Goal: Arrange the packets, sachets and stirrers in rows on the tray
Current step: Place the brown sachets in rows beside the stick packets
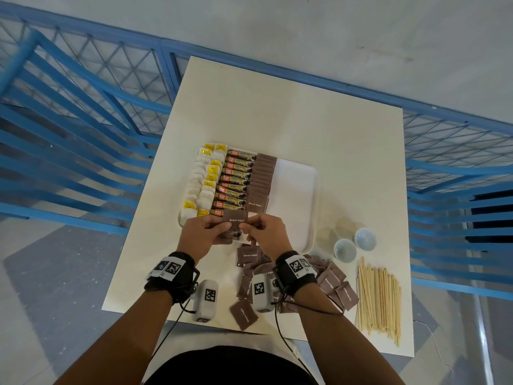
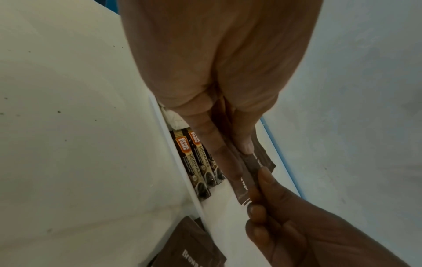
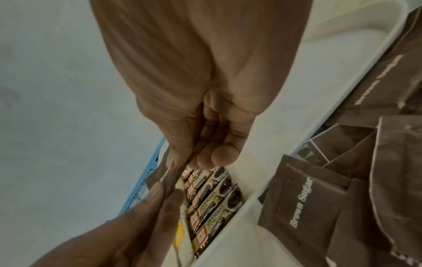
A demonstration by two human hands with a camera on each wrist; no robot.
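Head view: both hands meet at the tray's [image 1: 298, 173] 6 o'clock edge, sharing one Brown Sugar sachet [image 1: 236, 219]. Left hand [image 1: 204, 235] pinches its left end between thumb and fingers; right hand [image 1: 268, 234] pinches the right end the same way, and the left wrist view shows more brown packets stacked behind the left fingers [image 2: 214, 144] (count unclear). On the tray, running 12 to 6 o'clock: white and yellow sachets [image 1: 204, 182] along the 9 o'clock side, then a row of coffee granule sticks [image 1: 236, 183], then an overlapped row of brown sugar sachets [image 1: 262, 182]. The tray's 3 o'clock portion is bare. Loose brown sugar sachets [image 1: 337, 284] lie scattered on the white table [image 1: 277, 107] at 6 o'clock of the tray; wooden stirrers [image 1: 379, 298] bundled at 4 o'clock, two small white cups [image 1: 355, 244] beside them. Step in hand, by my reading: extending the brown sugar row, at its near end. Next move calls for laying this sachet flat, overlapping the last one squarely, label aligned. Stirrers not yet started.
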